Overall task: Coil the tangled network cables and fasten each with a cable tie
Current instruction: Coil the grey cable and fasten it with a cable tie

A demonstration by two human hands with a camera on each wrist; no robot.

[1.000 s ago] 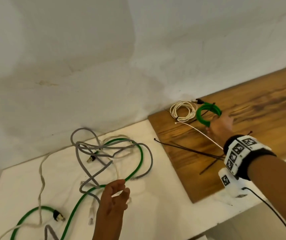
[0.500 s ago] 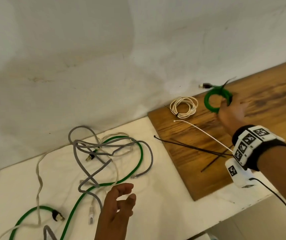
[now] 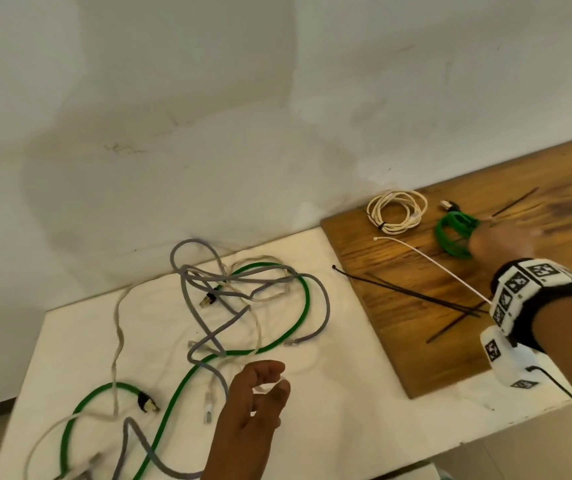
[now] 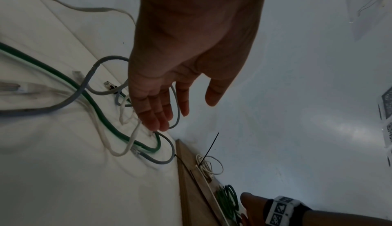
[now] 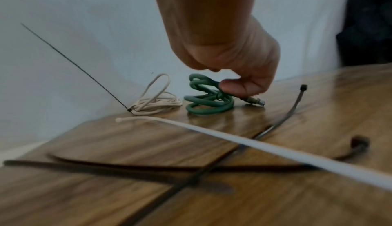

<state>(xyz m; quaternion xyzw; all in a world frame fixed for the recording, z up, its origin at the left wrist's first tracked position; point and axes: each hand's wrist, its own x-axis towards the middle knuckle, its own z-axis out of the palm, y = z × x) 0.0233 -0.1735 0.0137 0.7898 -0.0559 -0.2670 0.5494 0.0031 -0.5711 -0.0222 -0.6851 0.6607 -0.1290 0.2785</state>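
A tied green coil (image 3: 450,237) lies on the wooden board (image 3: 416,358), right of a tied white coil (image 3: 397,211). My right hand (image 3: 495,237) is at its right edge. In the right wrist view the thumb and curled fingers of that hand (image 5: 241,90) pinch the green coil (image 5: 208,105) near its plug. A tangle of grey cable (image 3: 187,289), green cable (image 3: 307,299) and pale flat cable (image 3: 116,323) sprawls on the white table. My left hand (image 3: 277,375) hovers over it with relaxed fingers (image 4: 157,122), holding nothing.
One loose white cable tie (image 3: 429,268) and a few black ones (image 3: 409,292) lie crossed on the board in front of my right wrist. A thin black strip (image 3: 514,201) lies behind the green coil. A wall runs close behind the table (image 3: 346,393).
My right hand lifted the green coil up and to the right, then brought it down onto the board beside the white coil. My left hand stayed over the tangle, barely moving.
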